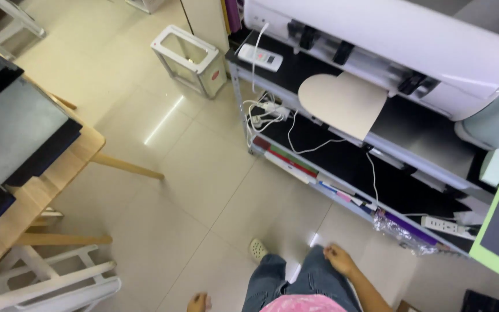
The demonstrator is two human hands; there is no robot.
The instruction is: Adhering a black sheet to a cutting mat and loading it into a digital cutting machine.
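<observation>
Our right hand [339, 258] hangs loosely curled beside the jeans [295, 283], gripping nothing. Our left hand [198, 302] sits at the frame's bottom edge, partly cut off; we cannot tell its state. Nearest the right hand lies the metal shelf [342, 196], carrying cables and a power strip [446, 225]. Above it, a white cutting machine [399, 40] feeds out a beige heart-shaped sheet [342, 104].
</observation>
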